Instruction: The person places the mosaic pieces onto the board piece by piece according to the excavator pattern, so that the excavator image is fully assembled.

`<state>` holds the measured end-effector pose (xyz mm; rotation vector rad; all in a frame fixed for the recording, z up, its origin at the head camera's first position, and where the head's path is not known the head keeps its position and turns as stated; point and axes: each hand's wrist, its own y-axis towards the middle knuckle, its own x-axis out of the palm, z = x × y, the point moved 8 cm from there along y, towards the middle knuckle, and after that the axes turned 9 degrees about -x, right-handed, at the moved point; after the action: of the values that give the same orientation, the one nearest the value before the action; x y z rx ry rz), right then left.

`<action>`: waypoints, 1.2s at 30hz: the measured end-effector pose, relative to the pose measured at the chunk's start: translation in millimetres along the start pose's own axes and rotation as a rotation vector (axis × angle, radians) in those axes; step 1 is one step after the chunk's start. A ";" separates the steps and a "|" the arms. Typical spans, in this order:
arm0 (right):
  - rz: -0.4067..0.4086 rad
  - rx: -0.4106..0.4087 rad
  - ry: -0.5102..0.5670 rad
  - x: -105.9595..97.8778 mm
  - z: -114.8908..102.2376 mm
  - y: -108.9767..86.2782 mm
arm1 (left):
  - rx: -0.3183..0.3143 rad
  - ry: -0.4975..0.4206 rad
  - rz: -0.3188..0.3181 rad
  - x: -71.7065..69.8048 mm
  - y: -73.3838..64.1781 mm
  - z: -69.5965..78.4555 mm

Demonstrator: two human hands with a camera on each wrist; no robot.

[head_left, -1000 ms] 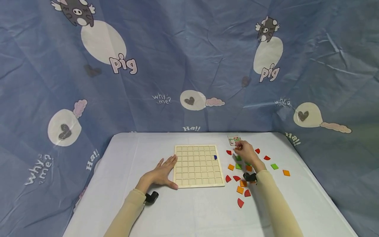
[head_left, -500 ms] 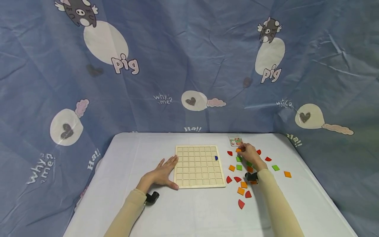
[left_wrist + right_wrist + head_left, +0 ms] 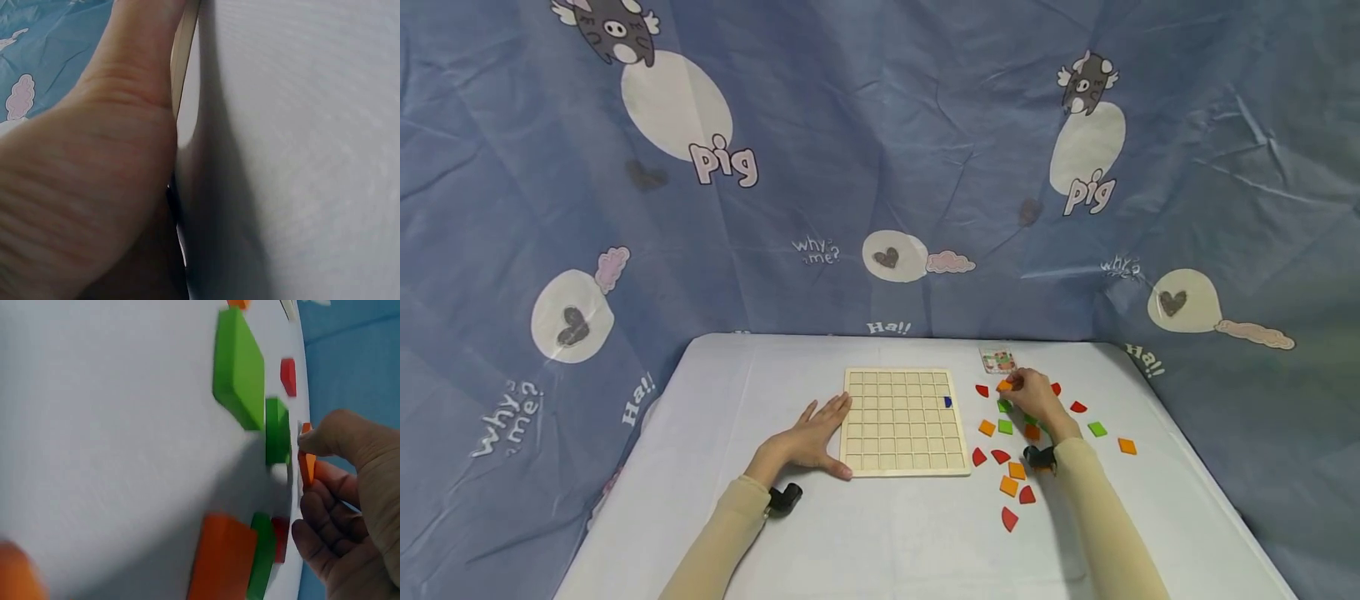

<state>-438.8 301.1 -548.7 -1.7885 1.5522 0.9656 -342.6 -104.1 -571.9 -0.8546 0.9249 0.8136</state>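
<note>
My left hand (image 3: 811, 435) lies with its fingers spread at the left edge of a pale wooden grid board (image 3: 904, 475), fingertips and thumb right at the rim. In the left wrist view the hand (image 3: 106, 150) fills the left side, and the board's edge (image 3: 184, 53) shows beyond it. Between thumb and fingers, my right hand (image 3: 1036, 395) pinches an orange square tile (image 3: 1003, 387). The right wrist view shows this orange tile (image 3: 307, 464) held over the white table, close to green tiles. One blue piece (image 3: 947, 402) sits in a cell near the board's right side.
Green square tiles (image 3: 1005, 427), orange square tiles (image 3: 1009, 486) and red quarter-round pieces (image 3: 1010, 519) lie scattered right of the board, several under the right forearm. A small printed card (image 3: 997, 361) lies behind them. A blue patterned curtain (image 3: 820, 167) hangs behind the table.
One second ago my right hand was near the card with hardly any of the tile showing. The orange tile now shows flat between its fingers, slightly nearer to me. The left hand has stayed put.
</note>
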 end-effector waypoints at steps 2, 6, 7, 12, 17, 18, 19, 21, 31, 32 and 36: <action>0.004 -0.038 0.008 2.8 -7.7 -3.0 | 0.004 -0.005 -0.001 -0.1 -0.4 0.3; 0.006 -0.144 0.021 9.6 -30.8 -8.1 | 0.006 -0.018 0.000 -1.2 -2.2 1.1; 0.004 -0.175 0.017 11.9 -37.8 -9.4 | 0.005 -0.020 0.000 -1.3 -2.5 1.3; -0.031 -0.318 -0.017 26.7 -71.2 -17.0 | 0.006 -0.022 0.010 -1.2 -2.2 1.9; -0.076 -0.399 -0.014 39.5 -94.8 -23.8 | 0.004 -0.016 0.011 -0.7 -1.2 2.0; -0.084 -0.417 -0.013 41.8 -98.3 -24.5 | 0.004 -0.019 0.012 -0.9 -1.2 2.2; -0.093 -0.428 -0.013 43.9 -101.0 -25.0 | 0.003 -0.020 0.011 -1.2 -1.2 2.4; -0.111 -0.460 -0.015 47.7 -106.0 -26.0 | 0.004 -0.019 0.013 -1.4 -0.7 2.2; -0.166 -0.578 -0.048 58.9 -118.8 -28.6 | 0.021 -0.019 0.016 -1.6 -0.4 2.3; -0.168 -0.582 -0.056 59.6 -119.1 -28.6 | 0.020 -0.018 0.014 -1.3 -0.2 2.2; -0.178 -0.575 -0.066 60.2 -121.3 -28.0 | 0.013 -0.011 0.010 -1.3 0.3 1.3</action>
<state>-389.2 173.4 -529.5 -2.2009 1.1128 1.4662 -342.9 -103.1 -570.4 -0.8337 0.9243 0.8192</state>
